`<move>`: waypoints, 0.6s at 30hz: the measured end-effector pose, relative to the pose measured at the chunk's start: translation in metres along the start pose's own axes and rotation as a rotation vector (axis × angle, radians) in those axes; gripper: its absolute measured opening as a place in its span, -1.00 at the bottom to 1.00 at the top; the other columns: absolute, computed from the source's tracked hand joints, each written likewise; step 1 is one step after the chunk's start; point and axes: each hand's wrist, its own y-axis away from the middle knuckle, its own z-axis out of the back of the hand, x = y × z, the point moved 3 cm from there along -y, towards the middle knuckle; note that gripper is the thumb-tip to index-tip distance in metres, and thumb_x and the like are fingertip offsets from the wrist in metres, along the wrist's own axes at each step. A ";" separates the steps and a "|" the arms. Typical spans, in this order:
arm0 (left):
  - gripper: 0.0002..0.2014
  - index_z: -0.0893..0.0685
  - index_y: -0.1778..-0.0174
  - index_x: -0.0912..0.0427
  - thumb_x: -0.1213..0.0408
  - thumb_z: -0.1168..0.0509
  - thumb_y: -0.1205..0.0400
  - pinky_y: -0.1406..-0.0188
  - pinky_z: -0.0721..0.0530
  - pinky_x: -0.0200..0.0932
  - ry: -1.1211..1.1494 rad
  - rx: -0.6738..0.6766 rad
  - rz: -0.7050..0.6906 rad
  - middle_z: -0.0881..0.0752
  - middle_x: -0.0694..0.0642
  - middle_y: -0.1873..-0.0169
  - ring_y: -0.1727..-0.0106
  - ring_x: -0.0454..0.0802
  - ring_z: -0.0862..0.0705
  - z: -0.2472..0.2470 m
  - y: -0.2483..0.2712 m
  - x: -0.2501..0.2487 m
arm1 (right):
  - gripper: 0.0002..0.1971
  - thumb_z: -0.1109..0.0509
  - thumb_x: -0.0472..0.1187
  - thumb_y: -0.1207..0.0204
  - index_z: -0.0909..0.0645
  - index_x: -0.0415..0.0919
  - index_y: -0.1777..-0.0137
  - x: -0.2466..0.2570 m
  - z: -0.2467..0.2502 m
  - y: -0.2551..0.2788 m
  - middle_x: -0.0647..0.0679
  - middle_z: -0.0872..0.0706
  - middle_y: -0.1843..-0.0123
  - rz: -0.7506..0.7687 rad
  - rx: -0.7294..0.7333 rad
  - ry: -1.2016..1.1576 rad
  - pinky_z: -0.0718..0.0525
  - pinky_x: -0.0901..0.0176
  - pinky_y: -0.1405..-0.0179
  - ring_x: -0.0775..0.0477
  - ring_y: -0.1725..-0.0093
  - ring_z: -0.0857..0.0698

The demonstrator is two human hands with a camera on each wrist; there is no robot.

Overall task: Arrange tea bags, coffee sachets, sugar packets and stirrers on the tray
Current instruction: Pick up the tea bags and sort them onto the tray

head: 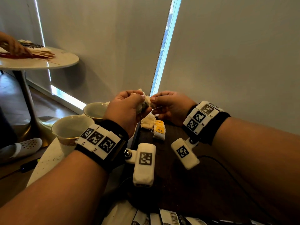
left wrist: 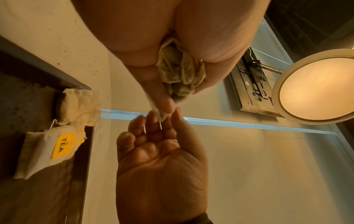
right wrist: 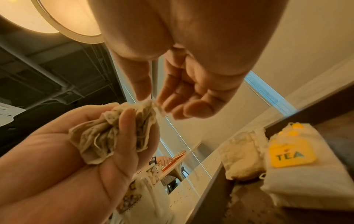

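My left hand (head: 129, 104) grips a bunch of crumpled tea bags (right wrist: 114, 133) above the dark tray (head: 178, 184). The right hand (head: 164, 103) pinches a corner of one bag (right wrist: 158, 108) between thumb and forefinger, right against the left hand's fingertips. In the left wrist view the bunch of tea bags (left wrist: 178, 72) sits in the curled left fingers, and the right hand (left wrist: 161, 151) meets it from below. On the tray's far end lie more tea bags, one with a yellow TEA tag (head: 159, 129), beside a plain one (head: 146, 122).
Two cups (head: 71, 129) (head: 95, 110) stand on the white table left of the tray. Barcoded sachets (head: 162, 218) lie at the near edge. Another person's hand (head: 14, 46) works on a round table at far left. A cable (head: 227, 169) crosses the tray.
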 end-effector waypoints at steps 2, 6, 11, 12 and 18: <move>-0.88 -0.63 -0.03 0.26 0.53 -0.26 -0.67 0.25 -0.80 -0.14 0.003 0.007 0.003 -0.64 0.35 -0.25 -0.07 0.25 -0.75 0.000 0.000 0.000 | -0.86 -0.38 -0.36 -0.59 -0.66 -0.27 -0.12 -0.002 -0.001 0.001 -0.21 -0.77 0.11 -0.036 0.039 -0.047 -0.71 0.06 0.25 -0.17 0.16 -0.77; -0.87 -0.62 0.02 0.24 0.55 -0.24 -0.68 0.26 -0.82 -0.13 0.004 0.021 -0.002 -0.65 0.31 -0.19 -0.03 0.22 -0.75 -0.001 0.002 0.000 | -0.84 -0.39 -0.39 -0.57 -0.67 -0.30 -0.12 0.000 -0.002 0.005 -0.19 -0.79 0.16 -0.034 0.083 0.007 -0.68 0.10 0.25 -0.10 0.23 -0.74; -0.86 -0.63 0.03 0.22 0.53 -0.26 -0.67 0.19 -0.84 -0.07 -0.028 0.000 0.012 -0.64 0.25 -0.17 -0.05 0.24 -0.75 0.001 -0.001 0.001 | -0.88 -0.45 -0.43 -0.53 -0.65 -0.29 -0.02 0.006 0.003 0.005 -0.19 -0.78 0.20 -0.008 -0.042 -0.019 -0.65 0.18 0.48 -0.05 0.36 -0.72; -0.86 -0.63 0.03 0.21 0.53 -0.26 -0.67 0.18 -0.84 -0.07 -0.032 -0.003 0.014 -0.64 0.24 -0.17 -0.05 0.24 -0.75 0.001 -0.001 0.002 | -0.90 -0.45 -0.42 -0.54 -0.65 -0.28 0.01 0.006 0.004 0.006 -0.18 -0.79 0.21 -0.012 -0.055 -0.018 -0.65 0.19 0.51 -0.04 0.36 -0.73; -0.87 -0.62 -0.03 0.24 0.53 -0.26 -0.67 0.19 -0.85 -0.07 -0.027 -0.012 0.020 -0.64 0.24 -0.18 -0.06 0.24 -0.75 0.002 -0.001 0.002 | -0.91 -0.44 -0.42 -0.54 -0.64 -0.27 0.02 0.006 0.009 0.006 -0.16 -0.81 0.24 0.013 -0.083 -0.029 -0.68 0.15 0.41 -0.07 0.31 -0.77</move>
